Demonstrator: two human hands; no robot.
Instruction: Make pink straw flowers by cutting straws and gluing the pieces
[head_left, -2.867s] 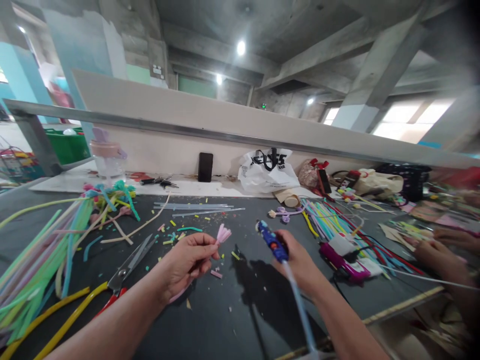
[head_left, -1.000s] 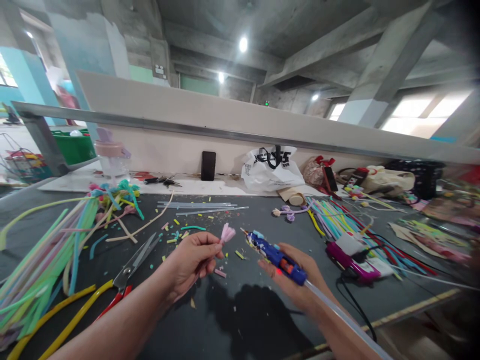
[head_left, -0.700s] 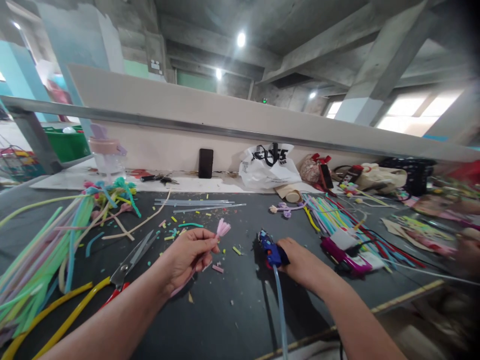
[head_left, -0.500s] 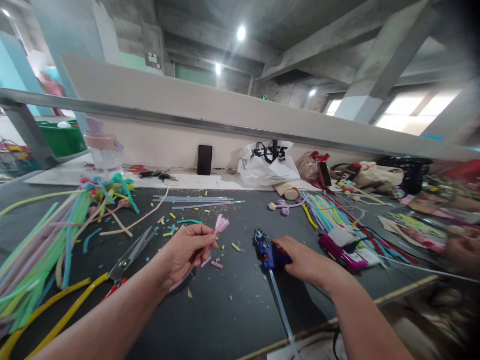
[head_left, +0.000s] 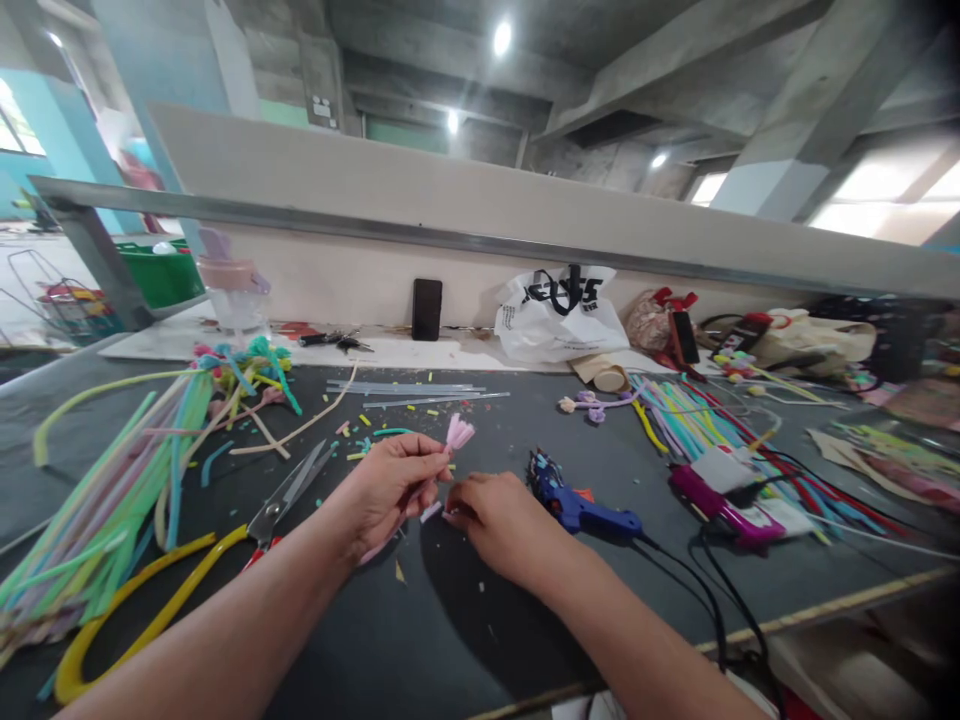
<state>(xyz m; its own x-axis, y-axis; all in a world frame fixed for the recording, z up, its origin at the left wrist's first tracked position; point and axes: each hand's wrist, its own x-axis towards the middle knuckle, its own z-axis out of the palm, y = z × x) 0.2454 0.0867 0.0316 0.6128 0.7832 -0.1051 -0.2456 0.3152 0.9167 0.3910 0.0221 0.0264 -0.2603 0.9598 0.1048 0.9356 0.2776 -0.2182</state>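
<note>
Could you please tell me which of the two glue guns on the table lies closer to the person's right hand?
The blue glue gun, lying just right of the right hand. The magenta glue gun lies farther right, beside the coloured strips.

Two hands, one pink tassel (head_left: 458, 432), one blue glue gun (head_left: 577, 505), one pair of scissors (head_left: 289, 492), one phone (head_left: 427, 309), one white bag (head_left: 561, 315).

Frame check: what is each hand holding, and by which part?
The left hand pinches a pink tufted stem below its tuft. The right hand touches a small pink scrap on the table; a grip cannot be told.
</note>
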